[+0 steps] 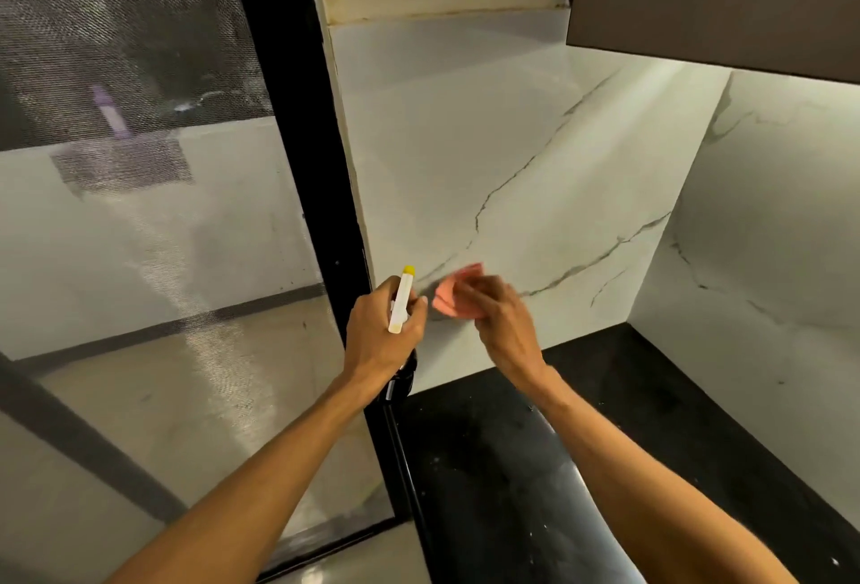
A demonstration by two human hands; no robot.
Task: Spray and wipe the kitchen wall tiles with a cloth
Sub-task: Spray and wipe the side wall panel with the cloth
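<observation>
- The left hand (379, 334) grips a white spray bottle (401, 302) (yellow nozzle up).
- The right hand (500, 318) holds a pink cloth (453, 297) against the marbled wall tiles (535, 164), low down.
- A black counter (651, 420) lies below.

- Single view, from a wide-angle camera worn on the person's head, looking forward and down.
- It faces the veined wall tiles (512, 155) close up, at a corner; the left hand (379, 327) and right hand (505, 318) reach in from the near edge to mid-frame.
- A mesh window (139, 211) fills the left; the dark counter (651, 397) lies near right.
</observation>
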